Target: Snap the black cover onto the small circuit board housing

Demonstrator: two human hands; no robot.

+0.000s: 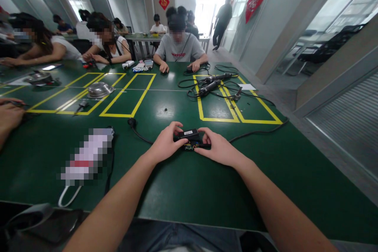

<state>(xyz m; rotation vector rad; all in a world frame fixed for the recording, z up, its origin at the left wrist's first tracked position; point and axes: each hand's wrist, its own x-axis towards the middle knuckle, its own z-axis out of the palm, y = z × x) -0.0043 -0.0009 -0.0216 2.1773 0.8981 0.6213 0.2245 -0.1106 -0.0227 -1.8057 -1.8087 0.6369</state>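
While both hands hold it at the near, central part of the green table, the black power adapter housing shows a ribbed, rectangular shell with a white label on its upper face. Directly on the near side of the housing, between the two thumbs, a circuit board is exposed; small metallic and orange-ringed parts are visible, but finer detail is too small to read. The left hand is partly open in a C-shaped grip, its thumb extended along the near left edge of the housing and its fingers curled around the far left end. The right hand mirrors this pose, partly open, with the index finger at the right end of the housing and the thumb tip at the right side of the circuit board. Both forearms extend forward from the near edge of the table and converge at the housing. Left of the left hand lies a black power plug, its cord running back toward that hand. A black cable extends from behind the right hand to the far right. Beyond the right hand, black corded tools lie across yellow-taped rectangles. Farther left of the left hand, a metal bowl rests beyond the plug.
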